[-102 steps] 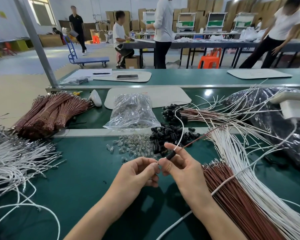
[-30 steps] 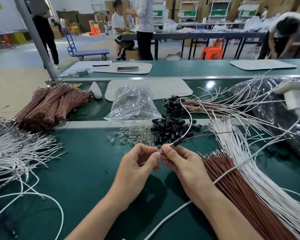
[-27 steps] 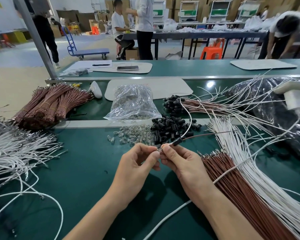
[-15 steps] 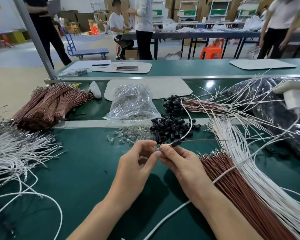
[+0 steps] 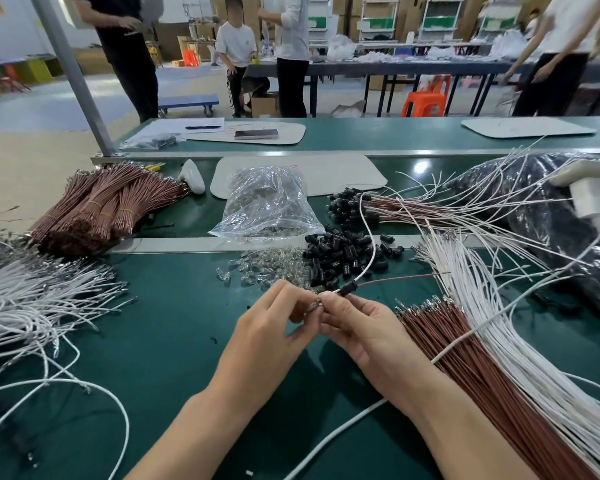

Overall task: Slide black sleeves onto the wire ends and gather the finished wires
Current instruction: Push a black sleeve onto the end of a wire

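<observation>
Over the green table, my left hand (image 5: 271,327) and my right hand (image 5: 357,327) meet fingertip to fingertip and pinch a small clear and metal part (image 5: 315,304) at the wire ends. A black sleeve (image 5: 348,287) sits on the wires just beyond my right fingertips. From it a brown wire (image 5: 402,279) runs right and a white wire (image 5: 370,251) arcs up. Loose black sleeves (image 5: 340,252) lie in a pile behind my hands. Sleeved wires (image 5: 388,207) lie gathered at the back right.
Clear small parts (image 5: 267,268) and a clear plastic bag (image 5: 267,206) lie behind my hands. Brown wires (image 5: 471,362) and white wires (image 5: 520,341) fan out on the right, white wires (image 5: 32,303) and bundled brown wires (image 5: 101,209) on the left. A black bag (image 5: 548,216) lies far right.
My hands have stayed together at the same spot, working the wire ends. The brown wire has swung lower to lie nearly level. People in the background have moved.
</observation>
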{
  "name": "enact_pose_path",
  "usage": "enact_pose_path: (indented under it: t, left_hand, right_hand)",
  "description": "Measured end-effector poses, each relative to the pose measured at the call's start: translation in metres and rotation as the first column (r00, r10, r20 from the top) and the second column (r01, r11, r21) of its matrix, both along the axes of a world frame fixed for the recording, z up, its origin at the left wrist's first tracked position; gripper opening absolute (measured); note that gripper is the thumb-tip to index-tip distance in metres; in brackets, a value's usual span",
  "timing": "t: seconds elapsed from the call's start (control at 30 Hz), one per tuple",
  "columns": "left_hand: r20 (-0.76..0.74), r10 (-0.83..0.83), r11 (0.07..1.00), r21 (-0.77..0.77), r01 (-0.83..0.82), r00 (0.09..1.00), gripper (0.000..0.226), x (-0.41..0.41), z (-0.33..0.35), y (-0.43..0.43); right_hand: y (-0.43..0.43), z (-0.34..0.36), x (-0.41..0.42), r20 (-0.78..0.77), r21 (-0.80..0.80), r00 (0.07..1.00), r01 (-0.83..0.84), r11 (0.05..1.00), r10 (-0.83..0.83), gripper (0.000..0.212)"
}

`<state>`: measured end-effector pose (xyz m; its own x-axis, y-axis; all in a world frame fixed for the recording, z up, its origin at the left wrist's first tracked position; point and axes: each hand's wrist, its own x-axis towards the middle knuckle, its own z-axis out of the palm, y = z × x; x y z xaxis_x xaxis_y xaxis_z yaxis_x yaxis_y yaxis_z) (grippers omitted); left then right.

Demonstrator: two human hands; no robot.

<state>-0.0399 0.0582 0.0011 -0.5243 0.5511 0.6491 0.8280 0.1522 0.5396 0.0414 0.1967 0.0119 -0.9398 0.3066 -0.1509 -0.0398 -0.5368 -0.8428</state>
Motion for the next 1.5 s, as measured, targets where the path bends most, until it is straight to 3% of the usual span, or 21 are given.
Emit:
enact_pose_path:
  t: [0.5,0.67,0.8,1.07,1.37,1.5]
  left_hand:
    - [0.016,0.016,1.000,0.012,-0.016,1.000,0.009,0.0008,-0.0048,0.0020]
    - [0.052,0.031,0.997,0.073,-0.034,0.998,0.011,0.0016,-0.0027,0.0013]
    - [0.074,0.051,0.993,0.102,-0.058,0.996,0.009,0.0004,-0.0031,0.0016]
    - [0.070,0.025,0.996,0.088,-0.032,0.997,0.015,0.0001,-0.0061,0.0016]
    - [0.245,-0.072,0.985,0.170,0.030,0.967,0.024,-0.0002,-0.0052,0.0019]
    - [0.238,-0.096,0.979,0.196,0.048,0.966,0.025,-0.0012,-0.0030,0.0031]
  right_hand:
    - [-0.0032,0.0000,0.0011,-0.009,0.072,0.997,0.079,0.994,-0.079,0.028]
    - [-0.0024,0.0053,0.0003,-0.002,0.001,0.994,0.108,0.994,-0.108,0.034]
    - [-0.0008,0.0060,-0.0002,0.015,-0.022,0.983,0.184,0.983,-0.183,0.027]
    - [-0.0070,0.0027,0.0010,-0.006,0.124,0.995,0.097,0.988,-0.097,0.032]
    - [-0.0046,0.0017,0.0034,-0.013,0.143,1.000,0.023,0.989,-0.021,0.025]
    - [-0.0036,0.0009,0.0030,-0.020,0.112,1.000,0.023,0.993,-0.021,0.027]
